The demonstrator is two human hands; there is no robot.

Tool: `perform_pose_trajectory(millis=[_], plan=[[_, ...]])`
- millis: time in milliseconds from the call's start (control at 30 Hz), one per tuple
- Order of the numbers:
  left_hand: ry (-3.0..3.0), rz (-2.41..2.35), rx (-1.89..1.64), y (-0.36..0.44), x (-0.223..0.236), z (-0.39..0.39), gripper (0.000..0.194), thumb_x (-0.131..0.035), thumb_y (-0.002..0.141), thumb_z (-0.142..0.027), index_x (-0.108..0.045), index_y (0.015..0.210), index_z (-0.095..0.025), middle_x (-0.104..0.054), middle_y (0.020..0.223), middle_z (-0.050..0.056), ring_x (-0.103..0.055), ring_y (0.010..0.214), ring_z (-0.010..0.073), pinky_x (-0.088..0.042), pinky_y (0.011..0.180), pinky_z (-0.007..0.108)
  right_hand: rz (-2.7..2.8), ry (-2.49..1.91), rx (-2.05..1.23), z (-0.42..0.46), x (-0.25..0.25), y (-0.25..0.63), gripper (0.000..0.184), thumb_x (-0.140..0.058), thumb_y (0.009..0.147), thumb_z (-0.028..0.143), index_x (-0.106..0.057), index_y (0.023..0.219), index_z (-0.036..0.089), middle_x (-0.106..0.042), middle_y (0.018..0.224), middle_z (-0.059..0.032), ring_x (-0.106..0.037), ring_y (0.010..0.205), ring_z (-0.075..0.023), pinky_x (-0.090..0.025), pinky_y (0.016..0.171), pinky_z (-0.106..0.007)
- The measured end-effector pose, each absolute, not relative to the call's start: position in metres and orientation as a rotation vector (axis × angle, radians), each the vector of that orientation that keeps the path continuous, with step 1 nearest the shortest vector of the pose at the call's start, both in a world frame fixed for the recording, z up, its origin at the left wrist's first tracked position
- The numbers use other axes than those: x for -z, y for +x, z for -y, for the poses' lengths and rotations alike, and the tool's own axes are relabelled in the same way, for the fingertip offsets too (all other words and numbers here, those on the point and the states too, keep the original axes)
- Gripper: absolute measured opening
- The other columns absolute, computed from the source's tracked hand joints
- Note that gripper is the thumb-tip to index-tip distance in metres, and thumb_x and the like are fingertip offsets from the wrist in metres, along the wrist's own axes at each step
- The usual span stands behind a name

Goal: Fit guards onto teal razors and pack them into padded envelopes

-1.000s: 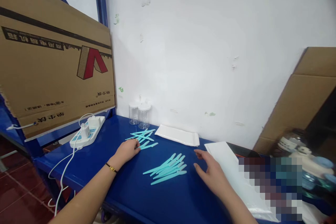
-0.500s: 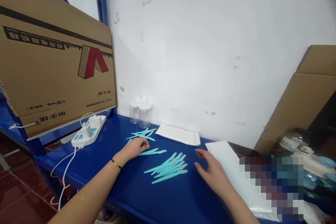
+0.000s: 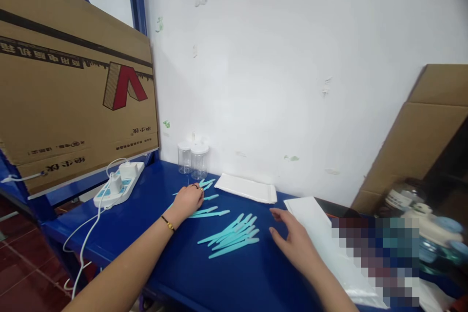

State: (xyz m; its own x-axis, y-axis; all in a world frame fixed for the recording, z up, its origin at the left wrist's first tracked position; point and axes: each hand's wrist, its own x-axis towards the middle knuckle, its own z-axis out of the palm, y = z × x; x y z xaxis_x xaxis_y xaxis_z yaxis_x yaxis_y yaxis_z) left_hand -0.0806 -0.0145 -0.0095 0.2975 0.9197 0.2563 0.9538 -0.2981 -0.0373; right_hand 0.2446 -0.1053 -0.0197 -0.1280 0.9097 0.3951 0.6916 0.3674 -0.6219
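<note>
Several turquoise eyebrow razors lie fanned in a group on the blue table. Behind them to the left are more turquoise razors, some crossing each other. My left hand is over this rear pile, its fingers curled down and closed on a razor; the fingertips are partly hidden, and handles stick out around the hand. Right of the front group, my right hand hovers with thumb and fingers apart, holding nothing.
Two clear jars with white lids and a white flat packet stand along the wall. A white plastic bag lies at right. On the left are a power strip with cables and a large cardboard box.
My left hand has shifted slightly further back over the rear pile, covering more of its crossed razors, and one razor beside it now shows. My right hand stays nearly still.
</note>
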Motion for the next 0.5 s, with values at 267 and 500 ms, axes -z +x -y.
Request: perform_pose_trajectory(millis=[267, 500], plan=[[-2.810, 1.853, 0.648, -0.067, 0.020, 0.063, 0.045, -0.035, 0.085, -0.051, -0.058, 0.106, -0.019, -0.056, 0.104, 0.009, -0.049, 0.100, 0.0221, -0.039, 0.089, 0.032, 1.865, -1.390, -0.359, 0.105, 0.020, 0.245, 0.039, -0.048, 0.079, 0.031, -0.051, 0.117, 0.023, -0.057, 0.107, -0.0080, -0.058, 0.094, -0.0227, -0.049, 0.062, -0.030], [-2.816, 1.964, 0.546, -0.010, 0.027, 0.088, 0.061, -0.039, 0.079, -0.060, -0.048, 0.125, -0.022, -0.047, 0.121, 0.012, -0.040, 0.113, 0.0294, -0.034, 0.095, 0.043, 1.944, -1.345, -0.440, 0.107, 0.022, 0.241, 0.042, -0.045, 0.079, 0.024, -0.049, 0.120, 0.023, -0.054, 0.116, -0.0067, -0.054, 0.103, -0.0223, -0.049, 0.072, -0.032]])
